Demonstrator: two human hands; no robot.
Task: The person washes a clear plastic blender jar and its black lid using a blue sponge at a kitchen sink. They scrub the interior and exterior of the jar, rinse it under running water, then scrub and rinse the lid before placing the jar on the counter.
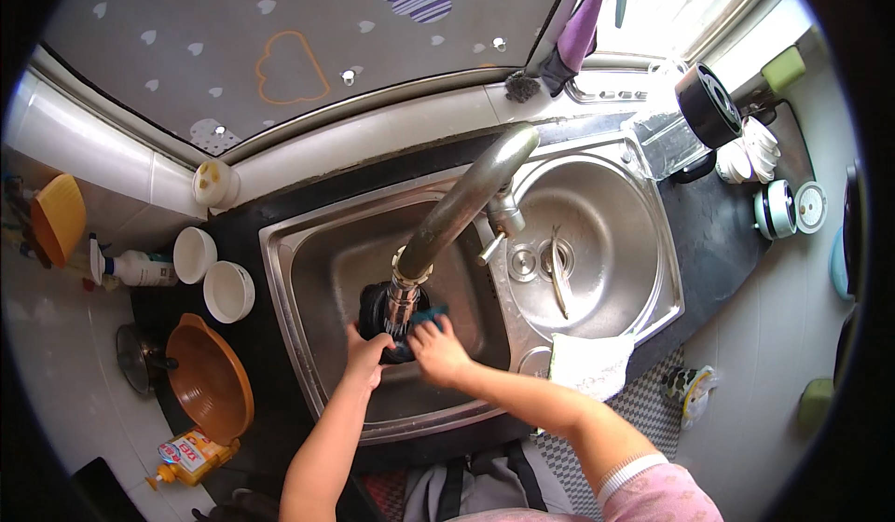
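Observation:
My left hand (367,360) grips the near left rim of a round black vessel (372,307) in the left basin (328,263) of a steel double sink. In my right hand (440,351) is a blue-green scouring pad (428,314), held at the vessel's right side. The metal faucet (465,207) arches over the vessel, and water seems to run from its spout into it. The spout hides part of the vessel, so whether it is a bowl or a pot is unclear.
A slim, long object (559,281) lies across the drain in the right basin (615,242). A white cloth (591,365) hangs over the front edge. White bowls (229,291), an orange-brown plastic basin (210,375) and a yellow detergent bottle (192,455) stand left; a blender jug (668,137) lies right.

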